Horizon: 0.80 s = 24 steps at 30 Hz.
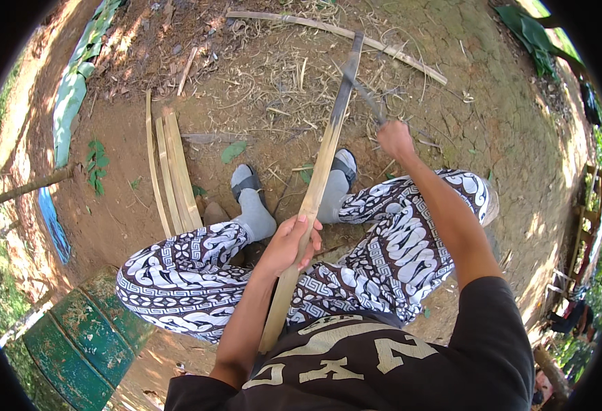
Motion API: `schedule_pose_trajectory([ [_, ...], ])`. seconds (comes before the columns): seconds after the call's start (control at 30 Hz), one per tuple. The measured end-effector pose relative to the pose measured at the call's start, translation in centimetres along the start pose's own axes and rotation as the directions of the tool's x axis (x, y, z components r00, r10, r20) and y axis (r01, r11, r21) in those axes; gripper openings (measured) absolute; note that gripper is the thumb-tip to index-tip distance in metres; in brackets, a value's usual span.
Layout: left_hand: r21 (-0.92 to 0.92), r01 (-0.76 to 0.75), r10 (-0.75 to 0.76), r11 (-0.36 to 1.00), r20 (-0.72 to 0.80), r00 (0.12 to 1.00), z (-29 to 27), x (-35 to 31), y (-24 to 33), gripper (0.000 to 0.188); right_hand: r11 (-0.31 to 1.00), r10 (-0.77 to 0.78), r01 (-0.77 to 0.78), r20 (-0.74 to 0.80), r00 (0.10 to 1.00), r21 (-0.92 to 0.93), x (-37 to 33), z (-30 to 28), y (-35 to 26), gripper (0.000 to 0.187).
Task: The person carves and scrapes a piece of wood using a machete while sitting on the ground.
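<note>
While the left hand (pixel 294 240) grips a bamboo strip (pixel 321 171), the right hand (pixel 394 139) holds seemingly a knife (pixel 368 96).

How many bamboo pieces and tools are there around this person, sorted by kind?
Bamboo strip held in the left hand: 1
Blade held in the right hand: 1
Bamboo slats stacked on the ground: about 4
Long bamboo stick lying on the ground beyond: 1
Total: about 7
</note>
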<state>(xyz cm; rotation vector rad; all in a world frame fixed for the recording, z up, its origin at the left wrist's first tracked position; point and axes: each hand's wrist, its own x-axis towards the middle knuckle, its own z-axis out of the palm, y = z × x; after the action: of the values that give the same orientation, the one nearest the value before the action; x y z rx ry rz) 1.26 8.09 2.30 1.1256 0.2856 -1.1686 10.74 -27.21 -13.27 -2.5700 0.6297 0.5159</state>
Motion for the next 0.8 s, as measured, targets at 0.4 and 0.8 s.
schedule_pose_trajectory([
  [0.4, -0.131, 0.010, -0.009, 0.991, 0.009, 1.000, -0.4, -0.6, -1.1, 0.043, 0.873, -0.457, 0.475, 0.155, 0.876, -0.108, -6.3, -0.1, -4.3, 0.017],
  [0.8, -0.086, 0.043, -0.046, 0.995, -0.035, 0.998, -0.1, -0.7, -0.5, 0.043, 0.876, -0.469, 0.482, 0.219, 0.856, -0.008, -7.1, -1.1, -5.5, 0.026],
])
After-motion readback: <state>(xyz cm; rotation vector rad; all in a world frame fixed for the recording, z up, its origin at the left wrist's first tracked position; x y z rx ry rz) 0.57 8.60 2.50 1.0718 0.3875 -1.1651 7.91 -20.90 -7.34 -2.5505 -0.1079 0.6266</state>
